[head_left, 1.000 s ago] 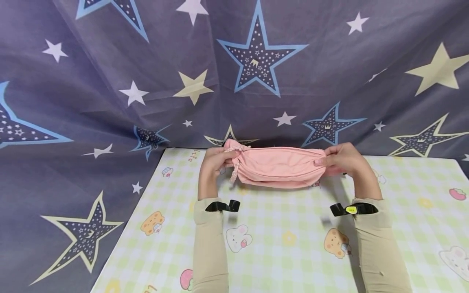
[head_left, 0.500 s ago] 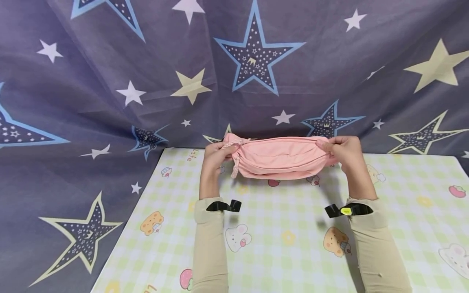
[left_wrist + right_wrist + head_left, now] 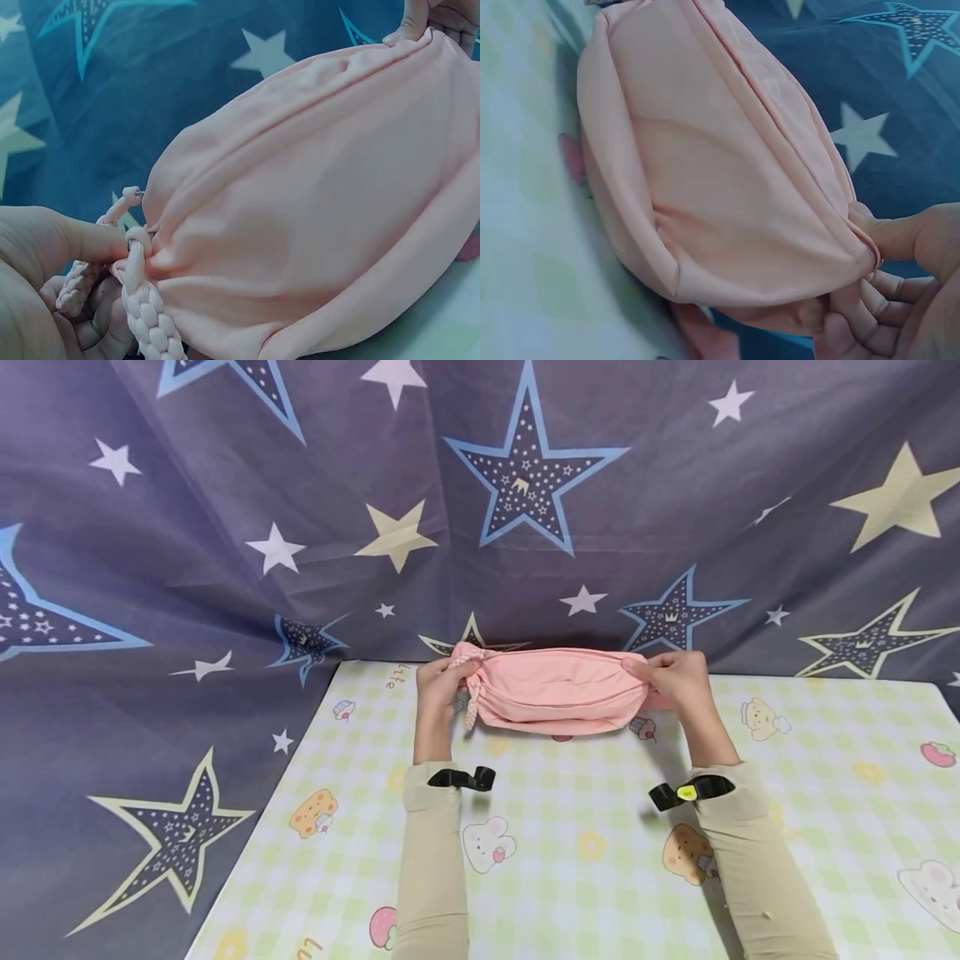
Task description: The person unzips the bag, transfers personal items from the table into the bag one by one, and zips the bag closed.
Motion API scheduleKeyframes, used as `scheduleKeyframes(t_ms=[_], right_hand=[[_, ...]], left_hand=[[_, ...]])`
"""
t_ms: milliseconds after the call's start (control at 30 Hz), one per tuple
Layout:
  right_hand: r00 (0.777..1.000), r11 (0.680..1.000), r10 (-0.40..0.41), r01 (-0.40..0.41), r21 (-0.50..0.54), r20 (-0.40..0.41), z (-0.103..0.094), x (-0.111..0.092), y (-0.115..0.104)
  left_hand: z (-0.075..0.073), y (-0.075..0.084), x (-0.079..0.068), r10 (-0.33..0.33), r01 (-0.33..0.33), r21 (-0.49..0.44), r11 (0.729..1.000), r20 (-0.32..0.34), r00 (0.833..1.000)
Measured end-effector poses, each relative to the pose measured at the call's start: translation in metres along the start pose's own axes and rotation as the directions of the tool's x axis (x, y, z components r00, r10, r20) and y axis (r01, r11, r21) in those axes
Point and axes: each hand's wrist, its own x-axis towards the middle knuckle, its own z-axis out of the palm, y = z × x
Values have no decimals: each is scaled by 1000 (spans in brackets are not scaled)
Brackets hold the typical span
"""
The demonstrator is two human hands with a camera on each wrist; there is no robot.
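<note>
A soft pink zippered bag (image 3: 562, 693) stretches sideways between both hands near the table's back edge, its lower side seemingly just above the cloth. My left hand (image 3: 441, 689) pinches its left end, thumb on top, beside a braided cord (image 3: 154, 322) that dangles there. In the left wrist view the thumb lies next to the cord's loop, and the bag's broad panel bulges out. The right hand (image 3: 681, 681) pinches the opposite end between thumb and fingers. A zipper seam runs lengthwise in the right wrist view. A pink strap (image 3: 709, 337) hangs below that end.
Under the bag is a table with a green-and-white checked cloth (image 3: 540, 910) printed with cartoon animals. A dark star-patterned curtain (image 3: 495, 585) hangs directly behind the table and along its left side. Black bands (image 3: 461, 778) circle both sleeve cuffs.
The bag rose a little, then came down slightly and shifted left. My right hand moved left with its end, while the left hand moved only slightly. Both hands kept their grip.
</note>
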Motion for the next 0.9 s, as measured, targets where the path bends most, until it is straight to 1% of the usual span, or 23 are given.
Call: scheduleKeyframes(t_ms=[133, 200, 267, 333, 400, 467, 533, 600, 667, 767, 867, 900], right_hand=[[1000, 999, 4, -5, -42, -6, 3, 2, 4], [1000, 998, 9, -8, -54, 9, 2, 2, 3], [998, 999, 18, -15, -52, 53, 0, 2, 2], [995, 997, 11, -4, -72, 98, -3, 3, 1], [988, 994, -16, 31, -101, 153, -8, 5, 2], [981, 988, -46, 73, -137, 190, -12, 6, 3], [973, 986, -69, 100, -136, 222, -14, 8, 5], [970, 988, -88, 114, -107, 226, -14, 9, 6], [971, 989, -120, 134, -59, 205, -12, 10, 8], [971, 982, -186, 188, 5, 153, -8, 11, 10], [962, 971, -240, 240, 18, 128, -4, 11, 12], [961, 969, -245, 245, 15, 128, -4, 10, 12]], left_hand=[[0, -9, 4, -20, 20, -11, 1000, 4, 1000], [-1, -11, 6, -27, 26, 17, 1000, 11, 1000], [-2, -10, 7, -32, 30, 64, 997, 28, 999], [-6, -7, 7, -43, 35, 111, 993, 69, 997], [-11, -4, 6, -57, 38, 159, 986, 113, 992], [-17, 0, 5, -79, 45, 202, 978, 163, 983], [-21, 4, 3, -104, 55, 234, 971, 202, 974], [-23, 7, 2, -128, 62, 283, 957, 221, 967], [-22, 10, -1, -140, 57, 321, 946, 242, 960], [-16, 12, -4, -140, 36, 382, 923, 249, 958], [-11, 13, -7, -137, 25, 401, 916, 252, 958], [-10, 13, -7, -135, 23, 411, 911, 245, 960]])
